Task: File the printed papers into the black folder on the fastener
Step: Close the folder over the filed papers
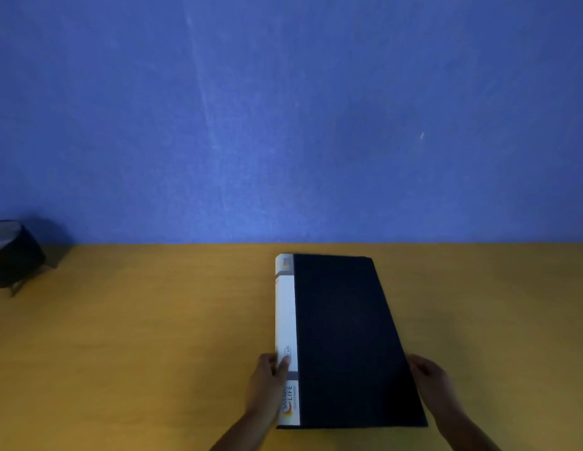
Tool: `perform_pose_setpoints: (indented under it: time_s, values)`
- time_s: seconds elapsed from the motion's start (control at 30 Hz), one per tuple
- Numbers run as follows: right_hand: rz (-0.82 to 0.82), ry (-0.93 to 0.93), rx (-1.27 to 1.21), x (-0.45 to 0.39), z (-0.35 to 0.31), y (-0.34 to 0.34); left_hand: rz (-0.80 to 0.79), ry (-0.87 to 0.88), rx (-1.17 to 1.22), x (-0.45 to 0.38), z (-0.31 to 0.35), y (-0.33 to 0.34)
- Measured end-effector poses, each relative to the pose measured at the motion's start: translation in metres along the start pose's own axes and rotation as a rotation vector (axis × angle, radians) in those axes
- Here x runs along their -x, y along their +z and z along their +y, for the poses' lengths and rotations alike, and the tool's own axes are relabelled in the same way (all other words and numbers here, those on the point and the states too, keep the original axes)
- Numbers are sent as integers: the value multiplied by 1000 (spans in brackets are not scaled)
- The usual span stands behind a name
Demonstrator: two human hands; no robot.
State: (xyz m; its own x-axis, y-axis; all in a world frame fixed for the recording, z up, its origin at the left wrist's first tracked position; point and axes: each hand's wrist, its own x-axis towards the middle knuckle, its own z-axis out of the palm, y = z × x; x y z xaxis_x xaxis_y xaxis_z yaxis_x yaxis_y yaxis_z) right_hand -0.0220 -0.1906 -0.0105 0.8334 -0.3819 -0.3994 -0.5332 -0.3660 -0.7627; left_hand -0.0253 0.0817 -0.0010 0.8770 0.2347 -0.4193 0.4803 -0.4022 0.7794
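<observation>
— What sits far off to the left of the fingers?
— A round black clock (10, 252) on small legs, resting on the yellow table (137, 336).
— And beyond them?
— A plain blue wall (283, 109).

black round object (13, 252) cut off at left edge; spine label (286, 320) print blurred.

One black folder (345, 340) is seen near the table's (137, 336) front edge, held between two hands, and one dark round object (13, 252) at its far left corner.
</observation>
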Motion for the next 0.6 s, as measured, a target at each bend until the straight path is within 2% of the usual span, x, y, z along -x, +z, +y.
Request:
perform_pose_setpoints:
  time_s: [0.07, 0.2, 0.3, 0.43, 0.6]
  values:
    - [-9, 7, 40, -1, -2, 2, -29, 23, -1, 1, 1, 5]
    - [9, 29, 117, -3, -4, 9, 111, 1, 0, 2, 0, 6]
    - [-17, 75, 153, 1, -13, 20, 132, -7, 78, 4, -7, 0]
    - [-130, 103, 84, 7, -30, 42, 198, 12, 33, 1, -30, -25]
    - [-311, -32, 81, 30, -56, 81, 326, 19, -56, -11, -66, -87]
